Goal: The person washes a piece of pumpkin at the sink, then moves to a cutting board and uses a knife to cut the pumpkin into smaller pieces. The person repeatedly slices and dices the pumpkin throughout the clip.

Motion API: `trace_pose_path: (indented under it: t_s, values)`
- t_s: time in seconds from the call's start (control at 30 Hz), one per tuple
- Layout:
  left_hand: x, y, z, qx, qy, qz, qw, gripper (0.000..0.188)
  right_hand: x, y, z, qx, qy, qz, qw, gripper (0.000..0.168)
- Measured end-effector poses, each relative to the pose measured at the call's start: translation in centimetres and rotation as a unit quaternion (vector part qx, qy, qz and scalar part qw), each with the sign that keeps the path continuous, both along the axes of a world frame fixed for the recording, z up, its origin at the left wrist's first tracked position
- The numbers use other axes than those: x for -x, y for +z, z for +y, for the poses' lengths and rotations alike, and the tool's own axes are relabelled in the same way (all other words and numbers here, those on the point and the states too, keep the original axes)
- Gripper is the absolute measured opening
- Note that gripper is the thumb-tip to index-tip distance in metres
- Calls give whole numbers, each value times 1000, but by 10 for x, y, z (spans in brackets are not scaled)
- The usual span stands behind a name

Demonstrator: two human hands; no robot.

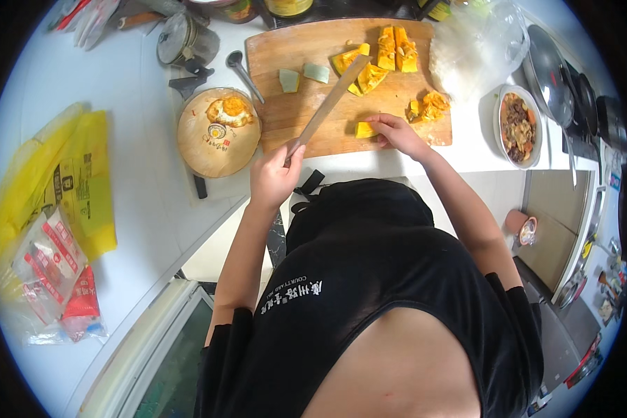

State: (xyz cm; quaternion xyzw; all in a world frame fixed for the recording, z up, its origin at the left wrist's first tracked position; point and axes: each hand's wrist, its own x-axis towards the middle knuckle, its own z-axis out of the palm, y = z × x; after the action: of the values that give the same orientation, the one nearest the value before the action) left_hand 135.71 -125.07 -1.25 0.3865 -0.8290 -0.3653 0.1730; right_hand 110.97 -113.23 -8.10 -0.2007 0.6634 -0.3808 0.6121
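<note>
My left hand (277,175) grips the handle of a kitchen knife (329,102), its long blade slanting up and right above a wooden cutting board (313,125). The fingers of my right hand (397,134) hold a small yellow pumpkin piece (365,130) near the board's front edge. Two pumpkin pieces with pale green rind (289,81) lie at the board's left. Farther back are pumpkin wedges (372,78) partly behind the blade tip, and two upright strips (386,48) with seeds. Scraped pumpkin pulp (433,107) sits right of my right hand.
Left of the board are a round plate (209,154) bearing what looks like a fried egg, a dark spoon (246,77) and a lidded jar (188,41). Plastic bags (96,177) cover the far left counter. Rightward stand a bag of white contents (457,57), a food bowl (520,130) and pans (548,78).
</note>
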Motion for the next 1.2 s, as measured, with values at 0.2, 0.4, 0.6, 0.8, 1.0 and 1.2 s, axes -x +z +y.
trace_pose_path:
  t_s: [0.2, 0.4, 0.6, 0.8, 1.0, 1.2]
  values:
    - [19, 5, -2, 82, -109, -76, 988, 14, 5, -4, 12, 12, 34, 63, 997, 29]
    - [15, 6, -2, 159, -147, -49, 975, 16, 8, -12, 0, 15, -2, 19, 1000, 31]
    - [1, 13, -11, 210, -135, -30, 968, 25, 9, -6, -24, 165, -51, -32, 985, 38]
    - [-8, 13, -29, 313, -187, -39, 930, 28, 56, 36, -16, 78, 71, -26, 994, 61]
    - [12, 6, -23, 298, -310, -65, 900, 25, 23, 36, -34, 84, 280, -21, 956, 42]
    - [3, 5, -15, 247, -292, -73, 921, 33, 33, 26, -26, 84, 383, 345, 853, 24]
